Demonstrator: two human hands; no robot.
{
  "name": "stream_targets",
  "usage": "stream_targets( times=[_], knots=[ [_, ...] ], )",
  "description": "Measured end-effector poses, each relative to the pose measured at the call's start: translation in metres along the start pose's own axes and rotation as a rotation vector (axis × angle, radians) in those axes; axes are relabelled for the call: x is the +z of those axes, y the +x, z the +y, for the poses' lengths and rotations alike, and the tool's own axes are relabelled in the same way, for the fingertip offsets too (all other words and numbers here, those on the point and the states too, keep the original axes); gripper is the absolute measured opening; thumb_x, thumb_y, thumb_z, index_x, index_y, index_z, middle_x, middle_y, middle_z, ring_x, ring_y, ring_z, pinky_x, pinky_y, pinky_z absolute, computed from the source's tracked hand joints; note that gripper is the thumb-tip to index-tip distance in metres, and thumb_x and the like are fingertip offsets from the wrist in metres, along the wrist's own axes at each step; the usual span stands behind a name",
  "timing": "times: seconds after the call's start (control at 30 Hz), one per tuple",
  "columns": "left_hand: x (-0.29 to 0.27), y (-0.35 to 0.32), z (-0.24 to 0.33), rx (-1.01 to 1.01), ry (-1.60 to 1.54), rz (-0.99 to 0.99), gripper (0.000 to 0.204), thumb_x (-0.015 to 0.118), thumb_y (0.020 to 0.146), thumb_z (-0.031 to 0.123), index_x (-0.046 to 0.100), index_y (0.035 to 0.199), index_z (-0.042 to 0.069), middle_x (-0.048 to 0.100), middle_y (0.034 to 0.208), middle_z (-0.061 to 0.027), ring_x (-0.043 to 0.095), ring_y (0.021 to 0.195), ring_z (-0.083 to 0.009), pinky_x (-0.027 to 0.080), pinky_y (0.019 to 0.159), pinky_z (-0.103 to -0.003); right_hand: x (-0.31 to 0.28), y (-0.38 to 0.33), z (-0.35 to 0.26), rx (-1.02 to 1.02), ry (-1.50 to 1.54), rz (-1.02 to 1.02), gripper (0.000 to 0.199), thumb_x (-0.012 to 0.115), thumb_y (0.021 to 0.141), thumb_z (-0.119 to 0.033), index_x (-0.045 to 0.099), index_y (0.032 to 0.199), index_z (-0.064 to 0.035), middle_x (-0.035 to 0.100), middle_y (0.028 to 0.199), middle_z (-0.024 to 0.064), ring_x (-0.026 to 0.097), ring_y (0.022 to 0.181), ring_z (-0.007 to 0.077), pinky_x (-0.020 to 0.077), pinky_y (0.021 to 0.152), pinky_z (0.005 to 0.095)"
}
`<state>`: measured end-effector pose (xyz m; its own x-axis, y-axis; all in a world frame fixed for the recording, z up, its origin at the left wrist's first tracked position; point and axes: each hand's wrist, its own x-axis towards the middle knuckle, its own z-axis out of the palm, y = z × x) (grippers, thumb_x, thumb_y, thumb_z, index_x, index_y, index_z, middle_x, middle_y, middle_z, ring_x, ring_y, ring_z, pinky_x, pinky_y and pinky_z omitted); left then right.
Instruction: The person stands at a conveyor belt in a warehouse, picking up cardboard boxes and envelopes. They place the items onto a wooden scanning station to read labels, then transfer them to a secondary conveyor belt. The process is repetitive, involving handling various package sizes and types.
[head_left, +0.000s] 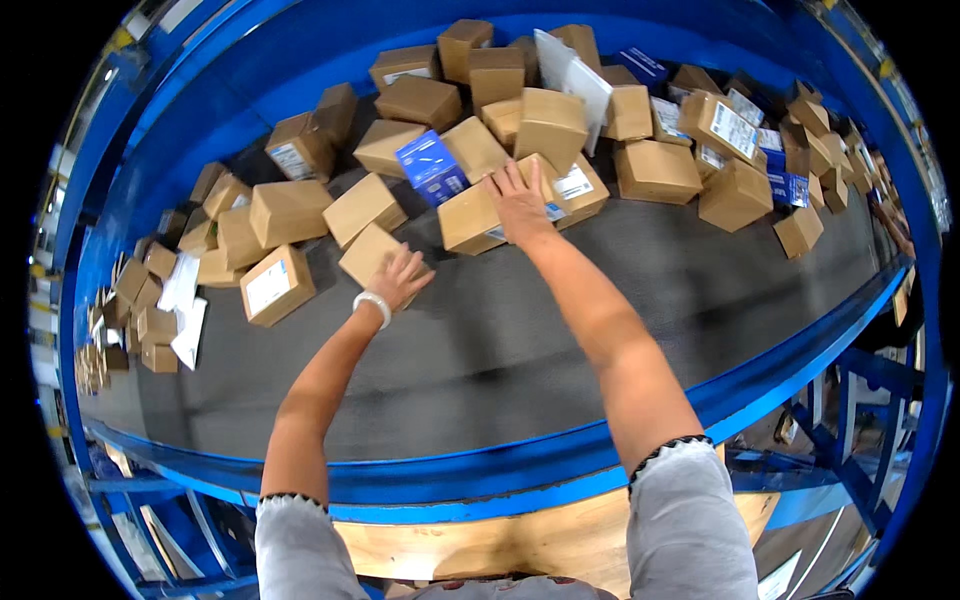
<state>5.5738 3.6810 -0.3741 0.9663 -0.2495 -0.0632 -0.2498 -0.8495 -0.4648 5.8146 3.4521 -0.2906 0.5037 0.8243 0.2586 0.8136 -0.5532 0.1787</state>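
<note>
Nearest, a pale wooden board (480,535) lies below the conveyor's blue rail (480,485). Past the rail stretches a dark grey belt (490,370). The person's left hand (402,278), with a white bracelet (372,305) at its wrist, is open, fingers spread on a small brown carton (365,252) on the belt. The right hand (520,208), also open, lies over a cluster of labelled cartons (466,222). Just beyond sits a blue printed box (432,165). Farther back, a flat white mailer (575,80) stands tilted among heaped cartons (418,100).
</note>
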Motion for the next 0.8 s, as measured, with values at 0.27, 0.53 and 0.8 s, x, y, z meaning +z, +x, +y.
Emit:
stream_targets(
  times=[0.27,0.53,0.8],
  knots=[
    [-0.166,-0.043,0.036,-0.816,-1.249,0.290,0.116,0.093,0.065,0.022,0.030,0.161,0.009,0.039,0.156,-0.0219,0.046,0.142,-0.0385,0.040,0.118,-0.048,-0.087,-0.148,0.078,0.745,1.156,-0.719,0.064,0.084,0.071,-0.049,0.076,0.110,0.0023,0.074,0.110,0.0229,0.071,0.101,0.0327,0.0548,0.089,0.0363],
    [-0.408,0.046,0.194,-0.444,-2.312,0.777,0.127,0.088,0.069,0.050,0.019,0.164,0.000,0.035,0.162,-0.0168,0.036,0.150,-0.0284,0.028,0.124,-0.041,-0.293,-0.561,0.197,1.141,2.124,-0.044,0.080,0.072,0.093,-0.030,0.034,0.157,-0.0017,0.058,0.144,0.0135,0.062,0.127,0.0239,0.0521,0.105,0.0366],
    [-0.568,0.209,0.476,0.462,-1.954,0.446,0.137,0.099,0.062,0.040,0.016,0.164,0.000,0.031,0.161,-0.0169,0.033,0.150,-0.0316,0.029,0.123,-0.045,-0.418,-0.877,0.094,1.843,1.613,1.118,0.062,0.065,0.101,-0.029,0.039,0.154,-0.0102,0.060,0.140,0.0079,0.059,0.129,0.0232,0.0500,0.107,0.0403]
  ],
)
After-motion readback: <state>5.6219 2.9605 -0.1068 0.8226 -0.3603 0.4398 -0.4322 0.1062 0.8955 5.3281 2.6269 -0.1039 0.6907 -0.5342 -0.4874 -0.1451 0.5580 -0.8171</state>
